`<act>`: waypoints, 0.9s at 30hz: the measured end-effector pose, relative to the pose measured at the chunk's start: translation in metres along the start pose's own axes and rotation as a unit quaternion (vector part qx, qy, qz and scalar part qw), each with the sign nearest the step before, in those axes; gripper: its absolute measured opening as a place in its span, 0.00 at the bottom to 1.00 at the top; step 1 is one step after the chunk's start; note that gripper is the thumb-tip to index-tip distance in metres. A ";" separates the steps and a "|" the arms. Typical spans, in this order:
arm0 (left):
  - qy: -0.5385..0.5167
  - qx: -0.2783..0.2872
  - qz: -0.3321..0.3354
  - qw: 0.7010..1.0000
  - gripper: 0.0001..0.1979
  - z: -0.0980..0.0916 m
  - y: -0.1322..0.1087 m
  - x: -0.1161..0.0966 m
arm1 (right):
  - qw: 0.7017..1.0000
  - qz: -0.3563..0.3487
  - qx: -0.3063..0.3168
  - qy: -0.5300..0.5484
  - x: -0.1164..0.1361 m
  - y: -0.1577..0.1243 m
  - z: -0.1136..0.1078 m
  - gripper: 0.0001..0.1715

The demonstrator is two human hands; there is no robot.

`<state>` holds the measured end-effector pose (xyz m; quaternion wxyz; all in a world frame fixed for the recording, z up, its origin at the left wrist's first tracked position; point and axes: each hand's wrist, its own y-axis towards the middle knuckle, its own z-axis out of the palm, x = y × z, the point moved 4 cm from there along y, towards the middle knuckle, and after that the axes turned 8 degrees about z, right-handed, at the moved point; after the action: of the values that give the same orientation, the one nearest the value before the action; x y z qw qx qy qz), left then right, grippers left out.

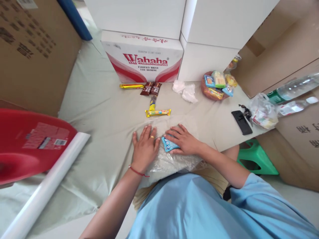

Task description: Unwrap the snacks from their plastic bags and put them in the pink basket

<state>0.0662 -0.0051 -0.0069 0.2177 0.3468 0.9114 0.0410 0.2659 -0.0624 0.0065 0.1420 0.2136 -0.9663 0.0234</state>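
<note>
My left hand (146,146) lies flat with its fingers spread, on the left part of a clear plastic bag (178,162). My right hand (184,140) rests palm down with fingers apart, partly over a small light-blue snack packet (167,144) that lies on the bag. Just beyond my hands is a yellow wrapped snack bar (158,113), with a yellow and dark tube-like packet (152,103) touching it from behind. Two brown cocoa packets (151,88) lie farther back, beside a thin yellow snack stick (131,86).
A white and red Wahaha box (147,59) stands at the back. Crumpled white tissues (185,90) lie near a snack-filled basket (204,91). To the right are a black phone (241,122), keys and bottles (294,106). A red plastic object (30,132) and a white roll (47,186) are left.
</note>
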 end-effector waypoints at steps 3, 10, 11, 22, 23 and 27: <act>-0.025 -0.025 0.001 0.999 0.26 -0.007 -0.004 0.004 | 0.998 0.014 -0.041 0.051 -0.003 -0.012 -0.022 0.45; -0.057 0.020 0.135 0.989 0.28 -0.028 -0.029 0.021 | 0.980 0.008 -0.028 0.197 0.008 -0.093 -0.043 0.53; -0.067 0.038 0.144 0.987 0.29 -0.030 -0.033 0.027 | 0.983 0.011 -0.016 0.182 0.011 -0.105 -0.033 0.53; -0.130 0.111 0.096 0.981 0.23 -0.039 -0.040 0.036 | 0.968 0.031 -0.082 0.237 -0.014 -0.080 -0.046 0.16; -0.133 0.092 0.070 0.984 0.18 -0.036 -0.038 0.033 | 0.967 0.034 -0.057 0.244 -0.020 -0.069 -0.053 0.17; -0.159 -0.032 -0.034 0.986 0.15 -0.027 -0.032 0.032 | 0.965 0.099 0.017 0.240 -0.049 -0.033 -0.064 0.19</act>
<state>0.0137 -0.0059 -0.0012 0.3719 0.3110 0.8746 0.0070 0.3389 -0.0658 0.0538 0.3635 0.1072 -0.9195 0.1040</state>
